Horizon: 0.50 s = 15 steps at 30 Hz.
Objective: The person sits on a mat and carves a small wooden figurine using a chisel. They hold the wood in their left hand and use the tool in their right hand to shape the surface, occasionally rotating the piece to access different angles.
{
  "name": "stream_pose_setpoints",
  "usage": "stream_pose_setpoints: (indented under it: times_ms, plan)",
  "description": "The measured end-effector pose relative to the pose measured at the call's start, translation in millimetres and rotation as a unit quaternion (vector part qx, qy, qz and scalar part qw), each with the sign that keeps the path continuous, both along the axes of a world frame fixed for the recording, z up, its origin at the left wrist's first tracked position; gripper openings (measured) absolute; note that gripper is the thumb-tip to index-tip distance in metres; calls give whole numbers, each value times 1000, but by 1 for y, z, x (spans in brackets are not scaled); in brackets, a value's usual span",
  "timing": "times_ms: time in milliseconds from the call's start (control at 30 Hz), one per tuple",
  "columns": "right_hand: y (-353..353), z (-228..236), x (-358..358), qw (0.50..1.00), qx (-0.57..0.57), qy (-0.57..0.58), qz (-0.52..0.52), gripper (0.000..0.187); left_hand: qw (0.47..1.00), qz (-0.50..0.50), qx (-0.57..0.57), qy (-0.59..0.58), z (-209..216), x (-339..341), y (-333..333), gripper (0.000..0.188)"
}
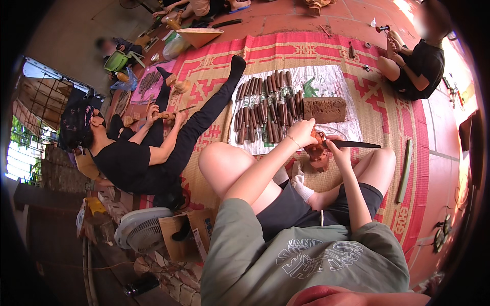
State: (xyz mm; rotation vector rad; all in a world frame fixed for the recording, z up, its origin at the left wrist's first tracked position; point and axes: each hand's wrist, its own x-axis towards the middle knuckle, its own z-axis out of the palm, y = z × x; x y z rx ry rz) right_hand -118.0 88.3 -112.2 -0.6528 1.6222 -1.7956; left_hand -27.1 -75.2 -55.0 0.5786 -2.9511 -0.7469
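A reddish-brown wood carving (319,159) sits low between my bent knees. From above, the fingers of my left hand (303,133) close on its upper part. My right hand (337,145) is wrapped round the handle end of a dark tapered file (362,144), right against the carving. The file's blade points right, over my knee. Beyond my hands, several carving chisels (270,112) with brown handles lie in rows on a white plastic sheet (326,76). A rough brown wooden block (324,110) stands at the right of the rows.
A patterned red and straw mat (377,109) lies under me, with a green strip (405,171) on its right. A person in black (148,148) carves wood at left, legs stretched along the sheet. Another person (421,66) sits far right. A fan (143,229) and cardboard box (186,237) stand behind left.
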Motion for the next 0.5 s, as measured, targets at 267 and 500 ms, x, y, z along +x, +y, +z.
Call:
stream_pose_setpoints:
  times_ms: [267, 500]
  plan:
    - [-18, -13, 5, 999, 2, 13, -32, 10, 999, 35, 26, -31, -4, 1, -1, 55]
    - [-20, -11, 4, 999, -19, -28, -9, 11, 997, 62, 20, -49, -3, 1, -1, 54]
